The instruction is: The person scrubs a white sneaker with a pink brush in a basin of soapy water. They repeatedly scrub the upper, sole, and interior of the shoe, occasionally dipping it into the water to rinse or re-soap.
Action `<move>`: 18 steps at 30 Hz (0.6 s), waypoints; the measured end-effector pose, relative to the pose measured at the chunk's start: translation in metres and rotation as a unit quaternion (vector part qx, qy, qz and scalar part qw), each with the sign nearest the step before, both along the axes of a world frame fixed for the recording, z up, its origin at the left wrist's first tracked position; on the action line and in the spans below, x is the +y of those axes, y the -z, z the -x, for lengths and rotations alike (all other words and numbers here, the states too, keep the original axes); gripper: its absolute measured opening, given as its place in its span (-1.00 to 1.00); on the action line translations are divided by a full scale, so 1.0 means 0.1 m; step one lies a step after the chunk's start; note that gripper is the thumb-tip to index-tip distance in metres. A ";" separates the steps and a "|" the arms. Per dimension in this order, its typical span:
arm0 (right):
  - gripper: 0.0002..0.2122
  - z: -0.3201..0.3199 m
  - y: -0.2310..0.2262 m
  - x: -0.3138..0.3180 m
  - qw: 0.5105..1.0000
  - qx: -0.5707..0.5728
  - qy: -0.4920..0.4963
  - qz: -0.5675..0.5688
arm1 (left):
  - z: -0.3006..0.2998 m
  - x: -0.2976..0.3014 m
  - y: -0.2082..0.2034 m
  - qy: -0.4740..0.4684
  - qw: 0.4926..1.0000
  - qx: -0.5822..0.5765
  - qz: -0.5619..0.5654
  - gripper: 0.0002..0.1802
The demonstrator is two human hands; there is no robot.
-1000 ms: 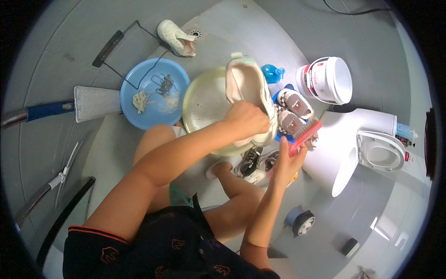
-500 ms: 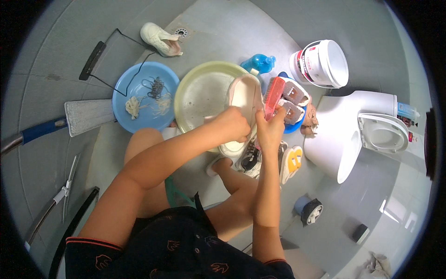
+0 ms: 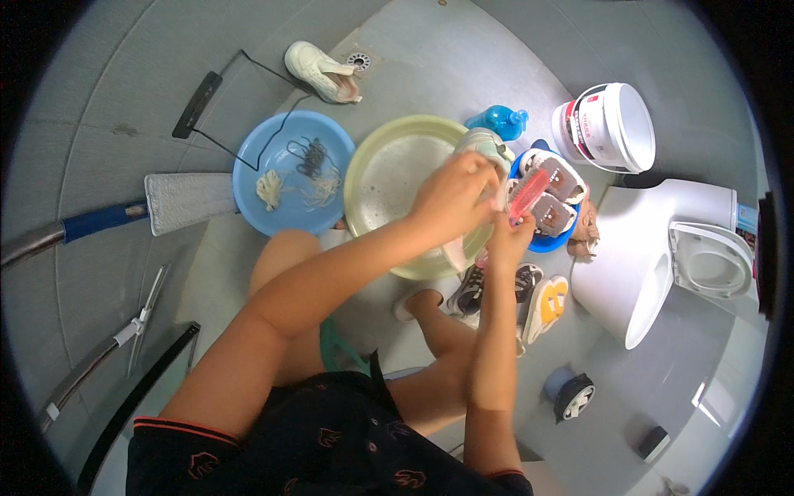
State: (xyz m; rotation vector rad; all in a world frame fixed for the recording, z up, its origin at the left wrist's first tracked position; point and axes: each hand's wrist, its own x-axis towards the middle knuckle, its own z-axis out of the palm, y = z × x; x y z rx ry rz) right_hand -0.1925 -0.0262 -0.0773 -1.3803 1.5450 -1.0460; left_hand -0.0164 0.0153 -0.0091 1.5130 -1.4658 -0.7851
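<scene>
My left hand point(image 3: 455, 197), slightly blurred, is closed on a pale canvas-like shoe point(image 3: 486, 144) over the right side of a pale yellow-green basin point(image 3: 361, 217). The hand covers much of the shoe; its light upper shows beyond my fingers, and a pale flap point(image 3: 454, 253) hangs below them. Close beside it, my right hand point(image 3: 508, 240) is wrapped round the handle of a red scrubbing brush point(image 3: 529, 195). The brush head points up and to the right, in front of a blue basin point(image 3: 546, 245) holding a pair of grey-and-white shoes point(image 3: 556, 217).
Laces lie in a light blue basin point(image 3: 258, 217) at left. A white shoe point(image 3: 318, 73) sits near the floor drain point(image 3: 358, 61). A blue bottle point(image 3: 499, 122), white bucket point(image 3: 608, 128) and toilet point(image 3: 628, 273) stand to the right. Yellow-and-white shoes point(image 3: 547, 307) lie near my right forearm.
The shoe in my left hand has turned: its broad pale sole side faced up before, and now its upper shows. The brush has tilted further right. The whole view has shifted.
</scene>
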 end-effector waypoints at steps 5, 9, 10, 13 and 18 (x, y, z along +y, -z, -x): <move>-0.66 -0.02 -0.36 0.05 0.991 -0.053 0.031 -0.120 | -0.20 -0.10 0.24 -0.098 0.988 0.039 -0.117 0.05; -0.66 0.00 -0.45 0.11 0.979 -0.103 0.033 -0.172 | -0.22 -0.12 0.25 -0.065 0.961 0.173 -0.205 0.32; -0.66 -0.02 -0.45 0.12 0.977 -0.112 0.031 -0.176 | -0.20 -0.13 0.26 -0.071 0.954 0.204 -0.206 0.33; -0.67 -0.03 -0.28 0.09 0.986 -0.107 0.034 -0.125 | -0.19 -0.19 0.43 -0.075 0.923 0.305 -0.222 0.29; -0.66 -0.09 -0.02 0.03 0.981 -0.092 0.027 -0.170 | -0.18 -0.22 0.65 -0.056 0.845 0.436 -0.305 0.01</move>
